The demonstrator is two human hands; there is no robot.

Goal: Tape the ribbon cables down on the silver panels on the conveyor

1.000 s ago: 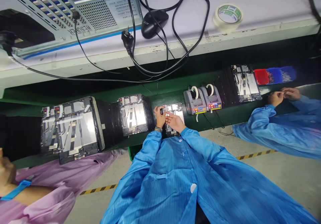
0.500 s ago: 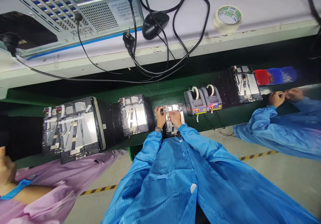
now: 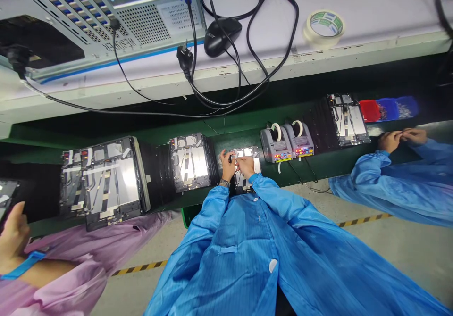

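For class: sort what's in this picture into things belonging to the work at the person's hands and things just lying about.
In the work: left hand, right hand, small dark item in the left hand, open tablet-like panel under the hands, two tape dispensers beside it.

Lying about: computer mouse, roll of tape, power plug.

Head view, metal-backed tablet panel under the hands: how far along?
Done-looking: the metal-backed tablet panel left of the hands, with tape strips across it. In hand: a similar panel under the left hand and right hand. Left: unclear; two grey tape dispensers stand to its right.
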